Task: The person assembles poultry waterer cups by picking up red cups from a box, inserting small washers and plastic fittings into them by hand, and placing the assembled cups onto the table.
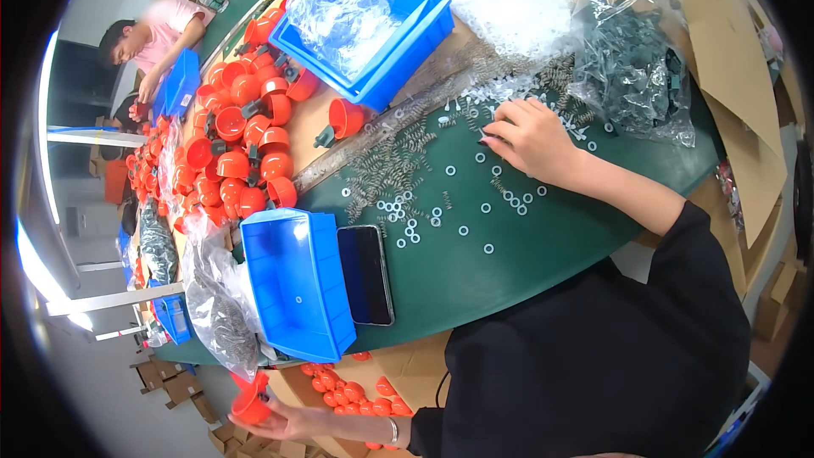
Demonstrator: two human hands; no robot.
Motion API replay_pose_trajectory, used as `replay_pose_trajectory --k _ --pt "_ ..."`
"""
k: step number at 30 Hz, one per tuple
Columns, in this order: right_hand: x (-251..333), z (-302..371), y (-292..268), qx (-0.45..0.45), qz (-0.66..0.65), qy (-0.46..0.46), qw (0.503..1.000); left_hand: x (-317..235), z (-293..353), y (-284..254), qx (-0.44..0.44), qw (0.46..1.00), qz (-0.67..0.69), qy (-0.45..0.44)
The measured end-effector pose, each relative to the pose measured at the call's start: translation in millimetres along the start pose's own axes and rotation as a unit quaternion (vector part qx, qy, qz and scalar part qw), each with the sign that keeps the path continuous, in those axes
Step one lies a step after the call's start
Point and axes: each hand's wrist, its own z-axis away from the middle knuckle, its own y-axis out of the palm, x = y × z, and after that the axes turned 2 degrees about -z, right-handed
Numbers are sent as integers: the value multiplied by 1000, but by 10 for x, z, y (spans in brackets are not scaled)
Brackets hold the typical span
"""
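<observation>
My left hand (pixel 284 422) is out past the table's front edge at the lower left, its fingers closed round a red plastic cup (pixel 251 400) with a dark fitting on it. My right hand (pixel 532 141) rests over the green table (pixel 458 276), thumb and fingers pinched together. Whatever lies between those fingertips is too small to make out. Small white plastic pieces (pixel 509 89) lie just behind that hand, and white washers (pixel 487 208) are scattered in front of it. A heap of small metal springs (pixel 386 170) spreads to its left.
An open blue bin (pixel 292 288) stands beside a phone (pixel 366 276). Red cups with dark fittings (pixel 246 131) pile up at the left. Stacked blue trays (pixel 369 85), a white heap (pixel 509 4) and a bag of dark green parts (pixel 636 72) sit at the back. A co-worker (pixel 165 34) works far left.
</observation>
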Motion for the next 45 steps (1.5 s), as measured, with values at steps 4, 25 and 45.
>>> replay_pose_trajectory --k 4,25,45 --pt "-35 15 21 2 26 -7 1000 -285 397 972 220 972 62 55" --pt "-89 59 -327 167 -649 296 681 -1275 1534 2369 451 843 277 98" --pt "49 69 -292 192 -535 250 784 -1279 1520 2347 462 807 323 177"
